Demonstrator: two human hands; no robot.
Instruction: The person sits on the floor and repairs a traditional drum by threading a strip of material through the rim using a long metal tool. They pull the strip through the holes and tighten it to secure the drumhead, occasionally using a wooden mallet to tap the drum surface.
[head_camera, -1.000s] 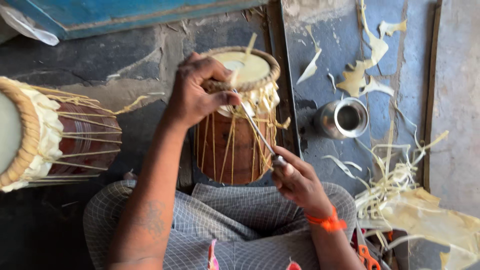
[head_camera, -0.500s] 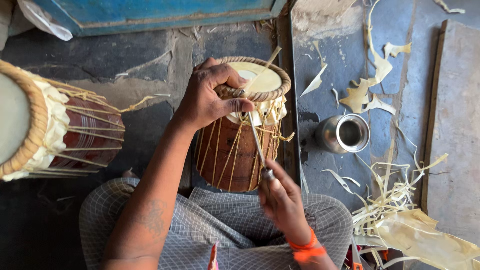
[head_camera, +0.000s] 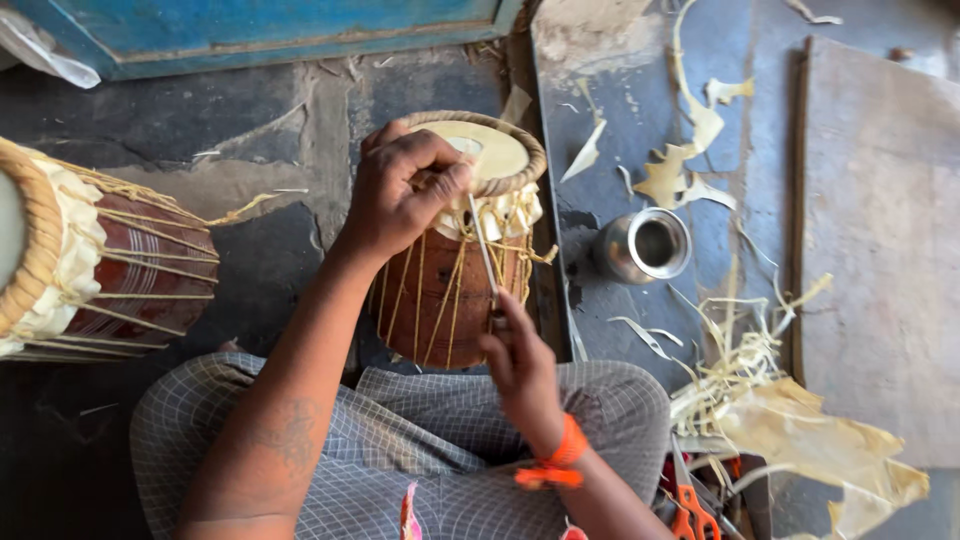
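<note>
**Drum lacing at the knees: items near to far**

1. Checked cloth (head_camera: 430, 440) over the crossed legs, nearest the camera; orange-handled scissors (head_camera: 690, 510) lie at the near right.
2. Right hand (head_camera: 520, 365), orange band at the wrist, closed narrow around the lower end of a thin metal tool (head_camera: 483, 250), just above the lap.
3. Small drum (head_camera: 455, 260), upright on the floor between the knees: brown wooden body, pale straps running down its side, woven ring round a cream head. The tool slants up its side to the rim.
4. Left hand (head_camera: 405, 190), curled over the near-left rim, fingers pinched shut on the strap end where the tool's tip meets it.
5. Second drum (head_camera: 95, 260), on its side at the left, well apart.
6. Steel cup (head_camera: 645, 243), right of the small drum; pale hide trimmings (head_camera: 760, 390) lie near it.
7. Blue wooden frame (head_camera: 260, 30), far edge.

Risk, as judged: the tool's tip sits close to the pinching fingers; a slip off the taut strap could jab them or tear the drumhead.
</note>
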